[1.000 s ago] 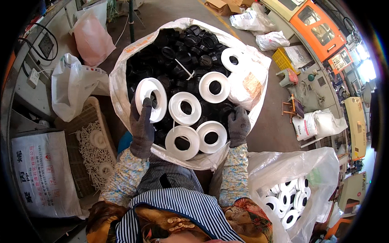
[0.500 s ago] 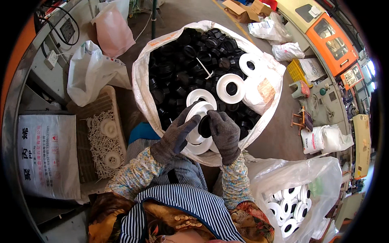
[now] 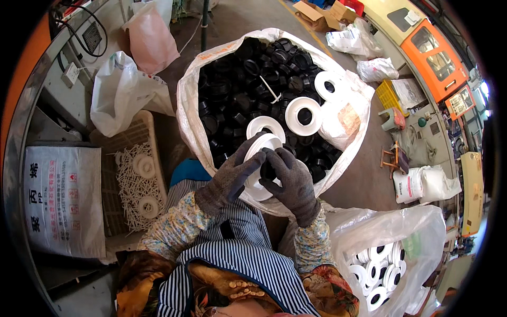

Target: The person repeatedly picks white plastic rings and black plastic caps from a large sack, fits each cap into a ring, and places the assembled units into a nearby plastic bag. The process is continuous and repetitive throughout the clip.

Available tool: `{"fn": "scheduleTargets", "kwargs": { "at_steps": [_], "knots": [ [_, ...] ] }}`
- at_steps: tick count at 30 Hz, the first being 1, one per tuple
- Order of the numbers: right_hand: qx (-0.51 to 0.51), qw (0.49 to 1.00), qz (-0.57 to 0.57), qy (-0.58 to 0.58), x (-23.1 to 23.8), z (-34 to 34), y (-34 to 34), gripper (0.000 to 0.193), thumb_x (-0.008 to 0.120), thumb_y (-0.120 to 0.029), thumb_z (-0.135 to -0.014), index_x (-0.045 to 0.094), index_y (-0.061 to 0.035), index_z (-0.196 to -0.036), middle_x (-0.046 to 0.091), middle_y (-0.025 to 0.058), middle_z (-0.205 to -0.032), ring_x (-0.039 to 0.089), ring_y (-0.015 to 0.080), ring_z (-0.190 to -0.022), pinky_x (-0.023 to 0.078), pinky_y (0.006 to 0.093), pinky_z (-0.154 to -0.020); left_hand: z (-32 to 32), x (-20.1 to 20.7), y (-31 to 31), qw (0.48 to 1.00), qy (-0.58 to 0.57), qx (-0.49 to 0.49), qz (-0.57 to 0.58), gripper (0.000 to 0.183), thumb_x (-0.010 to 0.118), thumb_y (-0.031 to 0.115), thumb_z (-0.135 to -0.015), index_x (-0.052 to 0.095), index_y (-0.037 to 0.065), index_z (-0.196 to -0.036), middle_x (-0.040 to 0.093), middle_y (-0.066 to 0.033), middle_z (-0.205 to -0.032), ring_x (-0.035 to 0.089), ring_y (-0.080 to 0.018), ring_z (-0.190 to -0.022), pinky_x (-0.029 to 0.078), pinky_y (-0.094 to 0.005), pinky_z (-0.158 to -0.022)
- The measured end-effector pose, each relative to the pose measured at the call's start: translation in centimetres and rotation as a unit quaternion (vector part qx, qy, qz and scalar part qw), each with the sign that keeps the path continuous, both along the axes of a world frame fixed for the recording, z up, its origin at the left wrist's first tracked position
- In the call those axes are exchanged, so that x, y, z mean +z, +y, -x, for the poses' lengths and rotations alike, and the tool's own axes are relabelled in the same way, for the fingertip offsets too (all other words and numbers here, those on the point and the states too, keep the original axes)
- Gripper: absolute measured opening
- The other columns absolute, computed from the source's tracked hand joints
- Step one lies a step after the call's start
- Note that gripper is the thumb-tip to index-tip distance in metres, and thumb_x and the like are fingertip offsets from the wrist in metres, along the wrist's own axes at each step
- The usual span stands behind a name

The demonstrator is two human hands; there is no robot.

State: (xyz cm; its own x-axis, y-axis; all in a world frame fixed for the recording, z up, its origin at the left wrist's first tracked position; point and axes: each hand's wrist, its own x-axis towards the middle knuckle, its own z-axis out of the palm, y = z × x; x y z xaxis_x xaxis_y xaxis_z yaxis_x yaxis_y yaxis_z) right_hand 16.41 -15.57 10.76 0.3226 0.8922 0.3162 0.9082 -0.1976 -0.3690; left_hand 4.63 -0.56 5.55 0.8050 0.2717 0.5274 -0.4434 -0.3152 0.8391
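Observation:
Both my hands wear grey gloves and meet over the near rim of a big white sack full of black round caps. My left hand and my right hand together grip a white plastic ring with a black cap at its middle. Two more white rings lie on the black parts, one just beyond my fingers and one further right. A third ring rests by the sack's far right edge.
A clear bag holding several white rings stands at my lower right. On my left a basket holds white plastic sprues, next to a printed white sack. White and pink bags and an orange machine surround the spot.
My hands, spread apart on the white rings a second ago, have come together in front of me and now hold one ring between them. Fewer rings lie loose near the sack's front.

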Motion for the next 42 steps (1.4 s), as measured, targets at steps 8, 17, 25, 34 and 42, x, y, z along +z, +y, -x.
{"fn": "scheduleTargets", "kwargs": {
  "at_steps": [8, 17, 25, 34, 42],
  "knots": [
    [0.045, 0.989, 0.000, -0.138, -0.8, -0.7, -0.6, 0.065, 0.076, -0.021, -0.080, 0.052, -0.0230, -0.140, 0.051, 0.0204, -0.133, 0.064, 0.0352, -0.106, 0.060, 0.0404, -0.082, 0.2, 0.4, 1.3, 0.995, -0.026, -0.003, -0.092, 0.084, 0.075, -0.003, -0.078, 0.038, 0.021, -0.149, 0.035, -0.0285, -0.150, 0.046, -0.0454, -0.135, 0.049, -0.0483, -0.107],
    [0.041, 0.985, -0.032, -0.164, 0.0, -1.0, 0.1, 0.077, 0.079, -0.026, -0.077, 0.046, -0.0221, -0.146, 0.051, 0.0207, -0.136, 0.065, 0.0330, -0.108, 0.061, 0.0374, -0.081, -0.3, 0.8, 2.4, 0.959, -0.110, 0.050, -0.257, 0.075, 0.067, 0.002, -0.088, 0.031, 0.010, -0.153, 0.036, -0.0282, -0.150, 0.050, -0.0421, -0.132, 0.049, -0.0447, -0.107],
    [-0.079, 0.985, -0.040, 0.145, -1.8, 0.9, 1.0, 0.091, 0.083, -0.032, -0.077, 0.036, 0.0024, -0.147, 0.059, 0.0291, -0.120, 0.069, 0.0399, -0.096, 0.059, 0.0428, -0.077, -0.3, 1.3, -0.8, 0.991, 0.110, 0.022, 0.077, 0.063, 0.048, 0.034, -0.106, 0.024, 0.001, -0.153, 0.034, -0.0275, -0.152, 0.040, -0.0357, -0.140, 0.037, -0.0450, -0.115],
    [-0.045, 0.996, -0.062, 0.037, -2.3, 1.6, 0.3, 0.081, 0.082, -0.030, -0.077, 0.044, -0.0030, -0.144, 0.056, 0.0259, -0.127, 0.064, 0.0412, -0.107, 0.059, 0.0435, -0.080, 0.7, 1.5, 0.4, 0.967, -0.015, 0.080, -0.241, 0.046, 0.041, 0.021, -0.108, 0.030, 0.007, -0.150, 0.027, -0.0257, -0.155, 0.039, -0.0407, -0.140, 0.041, -0.0461, -0.113],
    [-0.106, 0.960, -0.148, 0.211, -3.4, 1.8, -0.3, 0.085, 0.086, -0.031, -0.074, 0.045, 0.0001, -0.142, 0.057, 0.0286, -0.128, 0.065, 0.0406, -0.111, 0.058, 0.0431, -0.088, -0.5, -0.1, -0.8, 0.990, -0.046, 0.040, -0.130, 0.044, 0.043, 0.013, -0.106, 0.037, 0.018, -0.149, 0.032, -0.0286, -0.152, 0.042, -0.0459, -0.136, 0.046, -0.0509, -0.107]
  ]
}}
